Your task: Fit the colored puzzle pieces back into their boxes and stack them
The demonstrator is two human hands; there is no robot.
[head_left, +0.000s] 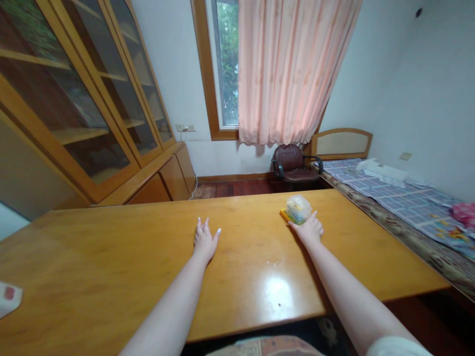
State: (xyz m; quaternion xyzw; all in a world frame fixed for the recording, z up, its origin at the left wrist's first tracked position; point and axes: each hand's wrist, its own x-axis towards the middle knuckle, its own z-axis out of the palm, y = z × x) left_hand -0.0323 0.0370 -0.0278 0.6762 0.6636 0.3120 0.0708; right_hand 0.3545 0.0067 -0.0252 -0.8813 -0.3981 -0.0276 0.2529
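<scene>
My left hand (205, 240) lies flat on the wooden table (111, 262) near its middle, fingers stretched out, holding nothing. My right hand (308, 229) reaches farther right, its fingertips touching a small clear plastic box (298, 208) filled with colourful pieces. The fingers look loosely extended against the box's near side rather than wrapped round it. A thin yellow-orange edge shows under the box on its left.
A white card with a red mark (8, 296) lies at the table's left edge. Behind the table stand a glass-door cabinet (85, 109), a brown office chair (293, 165) and a curtained window (289, 69). A bed (404, 202) runs along the right.
</scene>
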